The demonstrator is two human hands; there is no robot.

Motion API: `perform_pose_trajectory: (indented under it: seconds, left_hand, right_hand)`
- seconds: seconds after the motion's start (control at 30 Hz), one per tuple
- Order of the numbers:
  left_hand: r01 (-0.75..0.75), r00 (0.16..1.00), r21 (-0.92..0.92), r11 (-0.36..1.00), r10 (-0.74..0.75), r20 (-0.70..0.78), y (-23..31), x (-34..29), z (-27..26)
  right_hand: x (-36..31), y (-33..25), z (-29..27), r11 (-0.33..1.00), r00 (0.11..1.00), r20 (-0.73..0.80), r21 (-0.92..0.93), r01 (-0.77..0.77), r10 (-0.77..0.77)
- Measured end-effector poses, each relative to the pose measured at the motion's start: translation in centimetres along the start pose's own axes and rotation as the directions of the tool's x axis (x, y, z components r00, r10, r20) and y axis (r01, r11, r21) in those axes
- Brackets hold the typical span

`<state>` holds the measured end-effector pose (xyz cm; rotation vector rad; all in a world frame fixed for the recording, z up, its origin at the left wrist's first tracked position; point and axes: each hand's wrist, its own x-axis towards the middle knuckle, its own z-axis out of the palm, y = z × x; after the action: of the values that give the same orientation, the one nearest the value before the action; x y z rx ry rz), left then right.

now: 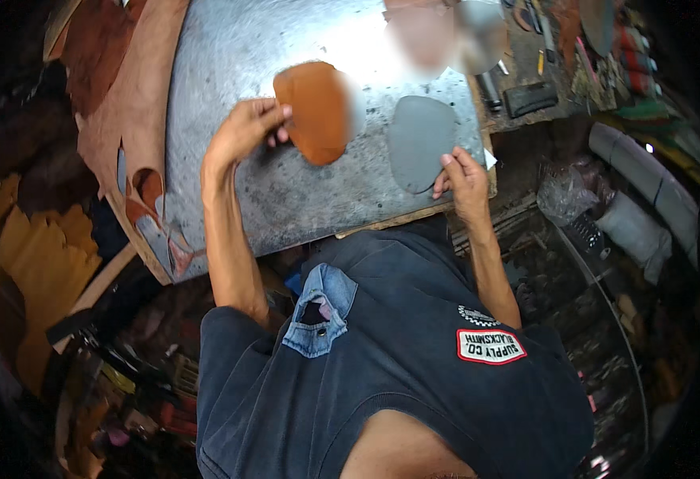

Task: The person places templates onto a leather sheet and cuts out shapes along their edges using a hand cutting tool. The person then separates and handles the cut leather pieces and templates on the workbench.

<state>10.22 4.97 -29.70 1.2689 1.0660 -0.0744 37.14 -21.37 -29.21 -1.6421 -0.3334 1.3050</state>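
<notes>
My left hand pinches the left edge of an orange-brown leather piece, rounded and narrower toward its near end. It is held over the grey metal-topped table. My right hand has its thumb and fingers closed on the lower right edge of a flat grey oval piece, similar in shape to the leather one. The material of the grey piece cannot be told. The two pieces are side by side, apart from each other.
A large tan leather hide with cut-out holes lies along the table's left side. At the far right, a wooden bench carries tools and a black case. Yellow leather hangs at the left. Plastic-wrapped rolls lie to the right.
</notes>
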Motion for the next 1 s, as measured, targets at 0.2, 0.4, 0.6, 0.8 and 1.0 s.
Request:
perform_pose_trajectory:
  seconds: [0.2, 0.4, 0.6, 0.8, 1.0]
  left_hand:
    - [0.188, 0.968, 0.047, 0.981, -0.177, -0.176, -6.0, -6.2, 1.5]
    - [0.075, 0.845, 0.437, 0.896, 0.175, -0.505, -8.3, -6.8, 2.9]
    - [-0.119, 0.59, 0.579, 0.807, 0.526, -0.613, -10.9, -8.3, 4.8]
    - [-0.243, 0.588, 0.651, 0.719, 0.643, -0.491, -12.4, -9.8, 7.5]
    - [-0.232, 0.646, 0.676, 0.699, 0.63, -0.431, -14.1, -9.6, 8.1]
  right_hand:
    - [0.1, -0.1, -0.3, 0.999, 0.999, 0.05, -0.033, -0.012, 0.014]
    - [-0.3, -0.2, 1.4, 0.99, 0.994, 0.002, -0.088, 0.113, -0.114]
    - [-0.1, -2.5, 8.9, 0.967, 0.997, 0.048, -0.244, 0.078, -0.068]
    - [1.9, -0.6, 15.0, 0.956, 0.975, 0.223, -0.28, 0.084, -0.02]
    - [2.9, 0.6, 16.1, 0.957, 0.968, 0.251, -0.284, 0.054, 0.02]
